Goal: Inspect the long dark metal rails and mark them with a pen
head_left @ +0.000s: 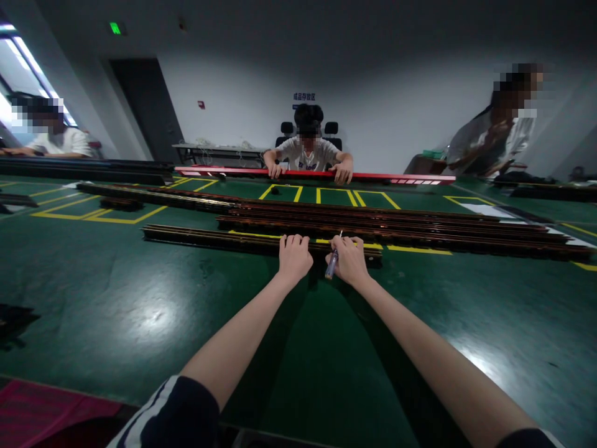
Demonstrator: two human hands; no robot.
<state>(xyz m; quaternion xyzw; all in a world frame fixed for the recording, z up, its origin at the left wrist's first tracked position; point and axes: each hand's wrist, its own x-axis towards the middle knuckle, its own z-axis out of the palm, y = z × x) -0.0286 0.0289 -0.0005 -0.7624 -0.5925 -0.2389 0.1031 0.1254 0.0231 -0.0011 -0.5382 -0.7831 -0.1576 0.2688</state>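
A long dark bar [209, 236], ribbed along its length, lies crosswise on the green table in front of me. My left hand [295, 256] has its fingers curled over the bar near the middle. Just to the right, my right hand [349, 258] rests against the same bar, its fingers closed around a slim pen-like tool [331, 266]. A thin pale tip shows above the fingers, and the handle's blunt end points down toward me. What kind of tool it is cannot be made out. My palms hide part of the bar.
Several longer dark bars [396, 223] lie side by side just beyond. Across the table [153, 317], a person [305, 149] rests both hands on a red bar [373, 177]. Other people are at far left and right. Yellow tape outlines mark the tabletop.
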